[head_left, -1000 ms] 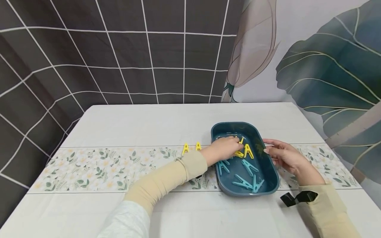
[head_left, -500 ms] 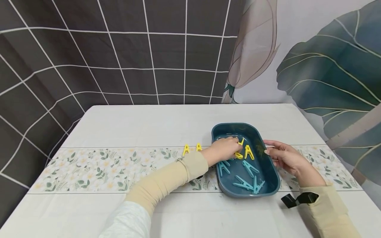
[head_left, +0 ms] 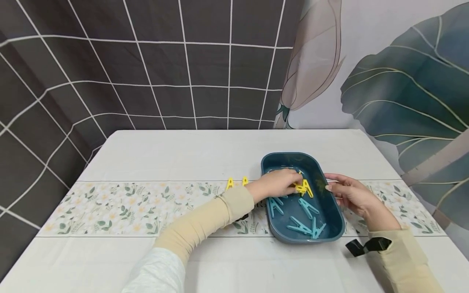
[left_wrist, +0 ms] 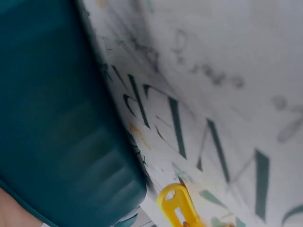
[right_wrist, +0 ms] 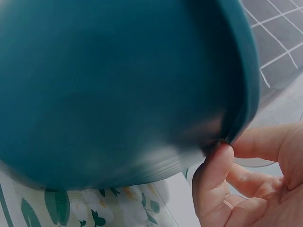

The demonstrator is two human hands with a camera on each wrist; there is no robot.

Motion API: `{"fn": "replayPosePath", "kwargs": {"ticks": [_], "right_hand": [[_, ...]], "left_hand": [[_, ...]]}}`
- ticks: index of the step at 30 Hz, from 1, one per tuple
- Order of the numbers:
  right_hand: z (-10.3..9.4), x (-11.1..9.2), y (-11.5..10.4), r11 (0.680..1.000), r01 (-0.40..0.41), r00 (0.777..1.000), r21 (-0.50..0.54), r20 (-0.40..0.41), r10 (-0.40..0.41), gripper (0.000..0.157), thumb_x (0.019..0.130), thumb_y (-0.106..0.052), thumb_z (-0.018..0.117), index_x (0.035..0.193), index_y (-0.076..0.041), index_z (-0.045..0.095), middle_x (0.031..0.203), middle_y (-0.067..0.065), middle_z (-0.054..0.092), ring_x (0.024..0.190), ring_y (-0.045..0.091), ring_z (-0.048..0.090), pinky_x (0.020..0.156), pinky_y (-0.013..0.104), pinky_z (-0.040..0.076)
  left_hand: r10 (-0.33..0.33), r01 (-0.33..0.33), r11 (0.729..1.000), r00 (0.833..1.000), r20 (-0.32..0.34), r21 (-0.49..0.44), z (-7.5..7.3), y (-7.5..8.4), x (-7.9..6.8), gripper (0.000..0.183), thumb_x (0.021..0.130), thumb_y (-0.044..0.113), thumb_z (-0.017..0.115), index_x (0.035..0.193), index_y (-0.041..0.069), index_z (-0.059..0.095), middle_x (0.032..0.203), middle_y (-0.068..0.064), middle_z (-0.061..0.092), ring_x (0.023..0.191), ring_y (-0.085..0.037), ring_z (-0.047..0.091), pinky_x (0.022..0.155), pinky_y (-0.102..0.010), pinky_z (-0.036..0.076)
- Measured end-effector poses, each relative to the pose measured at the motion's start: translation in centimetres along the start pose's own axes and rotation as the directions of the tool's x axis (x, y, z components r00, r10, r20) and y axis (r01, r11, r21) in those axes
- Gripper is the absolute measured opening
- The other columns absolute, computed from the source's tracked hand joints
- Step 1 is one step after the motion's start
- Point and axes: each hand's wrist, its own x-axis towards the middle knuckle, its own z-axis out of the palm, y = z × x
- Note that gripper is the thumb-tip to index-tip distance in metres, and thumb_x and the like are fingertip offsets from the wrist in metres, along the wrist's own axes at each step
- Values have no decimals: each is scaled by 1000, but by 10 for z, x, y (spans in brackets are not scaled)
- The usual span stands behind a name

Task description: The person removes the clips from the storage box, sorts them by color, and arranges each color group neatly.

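Observation:
My left hand (head_left: 280, 182) reaches into a dark teal plastic bin (head_left: 286, 240), fingers curled down at a yellow clothespin (head_left: 301, 188); its fingertips are partly hidden. Beside it lies another yellow clothespin (head_left: 308, 189). Several light-blue clothespins (head_left: 307, 206) lie nearer the front of the bin. With thumb and fingers, my right hand (head_left: 349, 193) pinches the bin's right rim, and the right wrist view shows the bin wall (right_wrist: 109, 94) close up. Left of the bin are two yellow clothespins (head_left: 229, 184), one of them a yellow clothespin (left_wrist: 176, 203) in the left wrist view.
The bin rests on a white table (head_left: 176, 154) with a printed floral band (head_left: 121, 207). A dark grid-patterned cloth (head_left: 154, 61) hangs behind and to the left, and a leaf-patterned cloth (head_left: 395, 89) hangs to the right. My left forearm crosses in front of the floral band.
My left hand has shifted slightly right inside the bin, and the yellow clothespin at its fingertips has moved right with it, against its neighbour. The right hand and the bin stay put.

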Motion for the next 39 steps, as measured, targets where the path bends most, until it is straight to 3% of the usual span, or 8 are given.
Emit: {"fn": "replayPosePath", "kwargs": {"ticks": [4, 8, 14, 20, 26, 28, 32, 39], "right_hand": [[2, 1, 1, 999, 6, 1000, -36, -7, -6, 40, 93, -8, 56, 131, -13, 44, 89, -9, 68, 73, 8, 63, 55, 20, 51], [4, 1, 2, 998, 9, 1000, -68, -12, -10, 46, 93, -8, 55, 137, -7, 38, 89, -11, 68, 72, 8, 62, 54, 20, 51], [4, 3, 3, 997, 12, 1000, -70, -20, -13, 50, 93, -8, 55, 139, -5, 37, 89, -12, 67, 72, 7, 62, 53, 20, 50], [5, 3, 4, 995, 5, 999, -104, -38, -9, 57, 93, -8, 54, 143, 1, 28, 89, -13, 64, 73, 6, 62, 54, 21, 50], [5, 3, 4, 992, 11, 999, -126, -42, -17, 62, 94, -9, 54, 146, 3, 23, 89, -12, 62, 73, 5, 62, 54, 21, 50], [5, 3, 3, 991, 14, 999, -130, -42, -20, 61, 94, -10, 54, 146, 3, 24, 89, -12, 62, 73, 6, 61, 54, 21, 50], [4, 2, 2, 991, 9, 999, -135, -51, -16, 59, 94, -9, 53, 145, 2, 25, 88, -13, 63, 73, 5, 61, 54, 21, 50], [3, 1, -1, 989, 21, 999, -147, -46, -28, 63, 94, -8, 52, 147, 4, 20, 89, -12, 62, 74, 6, 61, 55, 22, 50]], "left_hand": [[-29, 16, 959, 999, -40, -283, -1, -7, 0, 20, 95, 22, 59, 111, 11, 61, 108, -1, 64, 94, -8, 58, 82, -12, 45], [-71, 20, 867, 994, -85, -497, -3, -14, -2, 23, 95, 19, 59, 115, 7, 60, 110, -6, 65, 97, -11, 61, 82, -12, 47], [-152, 2, 717, 977, -153, -697, -8, -20, -7, 27, 96, 16, 57, 120, 3, 58, 112, -11, 62, 98, -15, 60, 84, -16, 48], [-251, 33, 452, 964, -92, -891, -11, -20, -12, 36, 99, 13, 51, 132, 0, 48, 123, -17, 56, 109, -24, 59, 87, -24, 53], [-280, 63, 105, 959, 31, -992, -12, -19, -18, 43, 101, 7, 42, 143, 1, 32, 138, -24, 44, 126, -36, 48, 101, -40, 45], [-275, 69, 14, 959, 62, -998, -14, -18, -20, 43, 102, 6, 38, 144, 2, 29, 139, -26, 42, 128, -39, 45, 104, -43, 42], [-247, 84, -53, 964, 94, -995, -18, -16, -24, 43, 103, 6, 34, 145, 2, 24, 140, -30, 41, 129, -42, 44, 104, -43, 42], [-224, 112, -39, 967, 118, -993, -23, -16, -28, 43, 103, 3, 35, 144, 2, 25, 139, -29, 43, 128, -39, 45, 102, -40, 44]]}}
